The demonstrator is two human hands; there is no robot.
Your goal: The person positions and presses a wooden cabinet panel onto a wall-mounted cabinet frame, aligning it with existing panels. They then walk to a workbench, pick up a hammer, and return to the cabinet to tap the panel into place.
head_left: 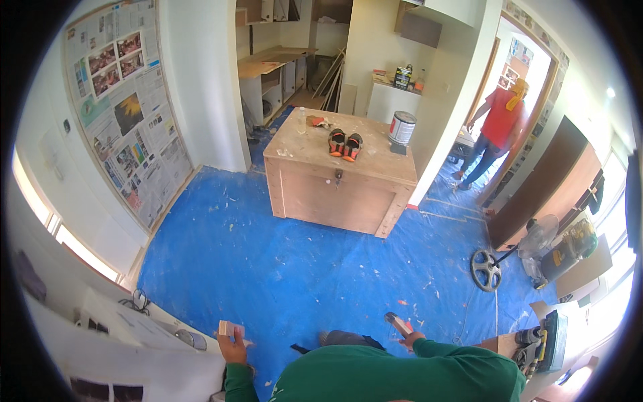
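Observation:
My left hand [234, 349] is closed around a small tan block [226, 328], held near the low white surface at the lower left. My right hand [411, 341] grips a short flat tool [400, 324] with a pale handle and a dark, wide end. Whether that end is bristle or blade is too small to tell. Both hands are apart, low in the view, on either side of my green-sleeved body. Blue sheeting [288, 268] covers the floor beneath them.
A wooden chest [328, 191] stands ahead, bearing shoes [345, 145] and a paint can [402, 128]. A person in red [502, 117] is in the doorway at right. Nearby are a fan [538, 236], a round black base [485, 270] and a green toolbox [553, 340]. Newspaper [127, 110] covers a left panel.

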